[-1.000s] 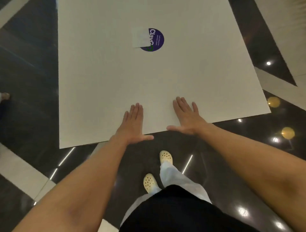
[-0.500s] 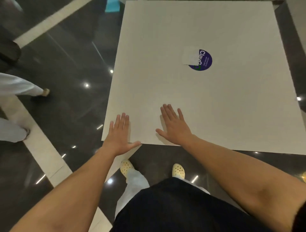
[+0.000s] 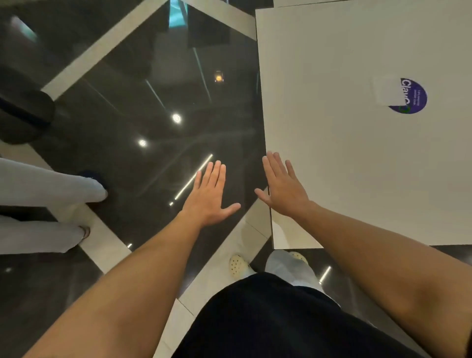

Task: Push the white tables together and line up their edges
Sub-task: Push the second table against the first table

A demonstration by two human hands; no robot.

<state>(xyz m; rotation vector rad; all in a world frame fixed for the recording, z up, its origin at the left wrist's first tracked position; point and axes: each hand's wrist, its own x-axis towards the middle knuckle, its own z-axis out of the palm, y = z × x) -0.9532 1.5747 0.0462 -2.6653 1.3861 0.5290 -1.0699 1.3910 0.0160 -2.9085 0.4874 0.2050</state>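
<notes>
A white square table (image 3: pixel 344 158) fills the right side of the head view, with a round purple sticker (image 3: pixel 411 98) and a pale paper patch near its middle. My right hand (image 3: pixel 283 189) is flat and open at the table's near left corner, fingers over the top, thumb past the left edge. My left hand (image 3: pixel 209 194) is open with fingers spread, off the table, over the dark floor to its left. A sliver of a second white surface (image 3: pixel 306 2) shows beyond the table's far edge.
Glossy dark floor (image 3: pixel 143 122) with pale stripes lies left of the table. Another person's legs in light trousers (image 3: pixel 48 189) stand at the left edge. A dark round object (image 3: pixel 23 112) sits at far left. My own feet in pale clogs (image 3: pixel 238 264) are below.
The table has shifted to the right in view. My left hand has come off its near edge and now hovers over the floor. My right hand now sits at the table's left corner.
</notes>
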